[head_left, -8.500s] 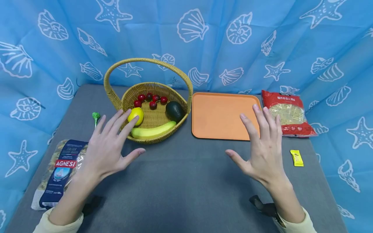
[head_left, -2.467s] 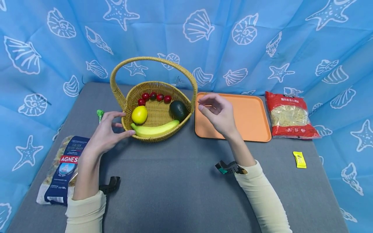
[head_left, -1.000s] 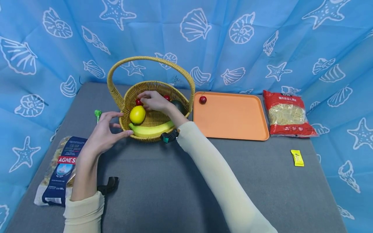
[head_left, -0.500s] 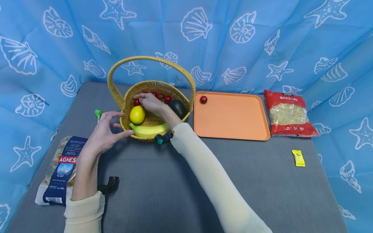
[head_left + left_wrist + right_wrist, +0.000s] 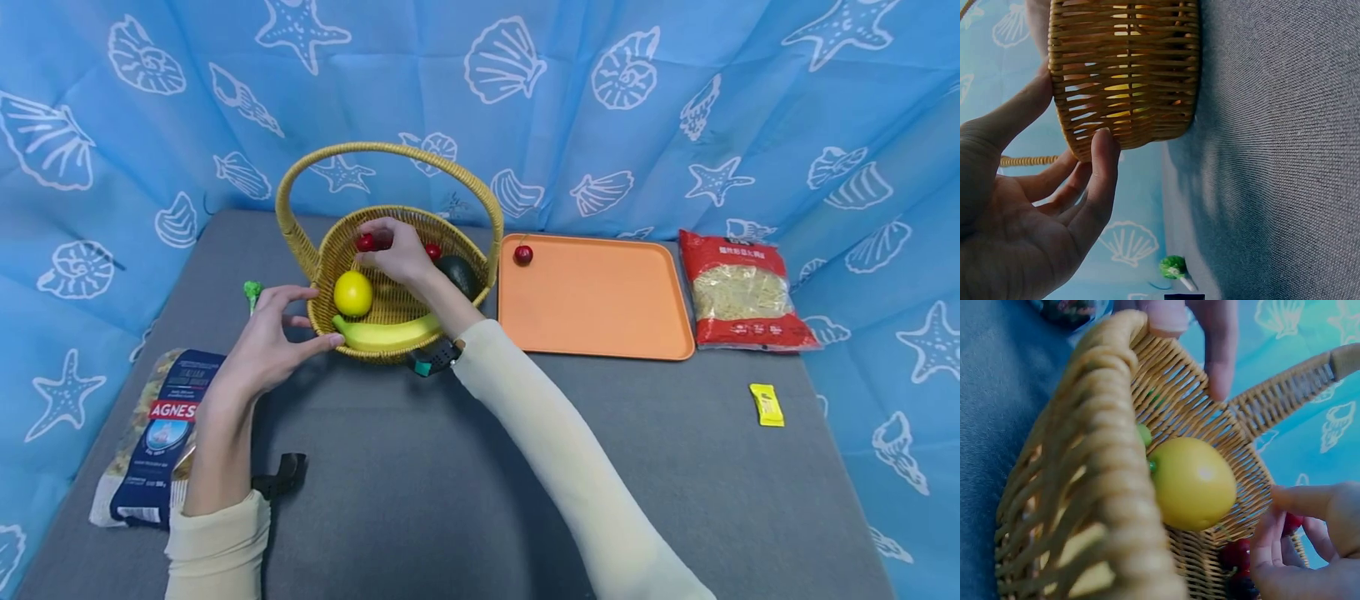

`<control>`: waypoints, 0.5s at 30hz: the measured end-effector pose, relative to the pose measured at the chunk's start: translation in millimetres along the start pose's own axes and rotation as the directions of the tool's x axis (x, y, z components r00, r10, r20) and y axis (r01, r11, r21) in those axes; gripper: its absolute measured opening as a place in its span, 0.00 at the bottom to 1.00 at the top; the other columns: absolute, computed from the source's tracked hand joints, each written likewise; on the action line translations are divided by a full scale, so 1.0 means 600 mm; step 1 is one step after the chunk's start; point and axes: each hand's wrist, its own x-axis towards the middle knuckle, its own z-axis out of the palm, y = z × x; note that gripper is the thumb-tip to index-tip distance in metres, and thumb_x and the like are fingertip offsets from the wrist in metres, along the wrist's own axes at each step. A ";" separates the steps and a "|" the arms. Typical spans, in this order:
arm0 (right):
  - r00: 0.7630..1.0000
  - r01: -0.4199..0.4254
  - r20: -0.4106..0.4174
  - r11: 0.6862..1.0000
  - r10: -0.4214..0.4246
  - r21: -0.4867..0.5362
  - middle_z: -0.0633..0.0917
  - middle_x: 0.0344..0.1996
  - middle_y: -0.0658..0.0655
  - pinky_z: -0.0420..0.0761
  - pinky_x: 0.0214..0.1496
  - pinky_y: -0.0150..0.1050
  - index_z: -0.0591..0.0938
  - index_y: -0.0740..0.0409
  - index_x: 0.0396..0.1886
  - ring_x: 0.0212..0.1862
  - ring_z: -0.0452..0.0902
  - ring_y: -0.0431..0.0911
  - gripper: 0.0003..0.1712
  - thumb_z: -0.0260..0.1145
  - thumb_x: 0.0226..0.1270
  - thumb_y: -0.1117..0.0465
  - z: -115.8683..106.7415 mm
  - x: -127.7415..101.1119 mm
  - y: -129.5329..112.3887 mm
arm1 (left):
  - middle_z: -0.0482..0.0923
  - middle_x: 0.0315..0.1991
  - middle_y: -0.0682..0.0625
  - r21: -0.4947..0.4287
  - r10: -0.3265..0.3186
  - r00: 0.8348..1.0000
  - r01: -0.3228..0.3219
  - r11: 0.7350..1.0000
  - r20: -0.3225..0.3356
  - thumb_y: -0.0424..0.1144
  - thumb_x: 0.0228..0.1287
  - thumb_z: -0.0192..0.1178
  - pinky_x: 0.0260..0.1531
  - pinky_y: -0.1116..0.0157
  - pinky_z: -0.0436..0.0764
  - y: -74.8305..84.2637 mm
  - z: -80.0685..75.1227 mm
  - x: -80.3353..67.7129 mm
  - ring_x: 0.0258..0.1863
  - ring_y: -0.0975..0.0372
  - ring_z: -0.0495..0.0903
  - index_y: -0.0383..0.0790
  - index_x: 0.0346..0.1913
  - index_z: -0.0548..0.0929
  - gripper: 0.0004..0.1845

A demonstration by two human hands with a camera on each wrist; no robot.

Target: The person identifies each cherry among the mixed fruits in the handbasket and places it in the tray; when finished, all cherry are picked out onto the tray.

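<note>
A wicker basket (image 5: 327, 250) with a tall handle stands on the grey table. It holds a lemon (image 5: 352, 293), a banana (image 5: 386, 333), an avocado (image 5: 455, 273) and red cherries (image 5: 432, 251). My right hand (image 5: 369, 248) reaches into the basket and pinches a cherry (image 5: 365, 242) just above the lemon (image 5: 1192, 482); the cherry (image 5: 1293, 522) shows red between my fingers. My left hand (image 5: 311, 317) rests against the basket's outer wall (image 5: 1125, 75), thumb and straight fingers touching the weave. One cherry (image 5: 522, 255) lies in the far left corner of the orange tray (image 5: 600, 308).
A blue pasta bag (image 5: 153, 433) lies at the left edge and a green lollipop (image 5: 252, 292) beside the basket. A red noodle packet (image 5: 742, 292) sits right of the tray, with a small yellow sachet (image 5: 766, 405) nearer me. Blue shell-print curtains enclose the table.
My right hand stayed inside the basket, shifted slightly toward the back and now has a cherry pinched and raised a little. The left hand has not moved from the basket.
</note>
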 end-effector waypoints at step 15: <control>0.961 0.238 0.145 0.971 -0.233 -0.017 0.83 0.67 0.60 0.87 0.69 0.47 0.81 0.59 0.69 0.64 0.85 0.56 0.21 0.67 0.82 0.61 -0.085 -0.123 -0.021 | 0.56 0.81 0.33 -0.008 -0.001 1.000 0.001 1.000 0.004 0.52 0.71 0.74 0.62 0.37 0.83 0.000 -0.001 0.000 0.68 0.37 0.75 0.37 0.81 0.65 0.44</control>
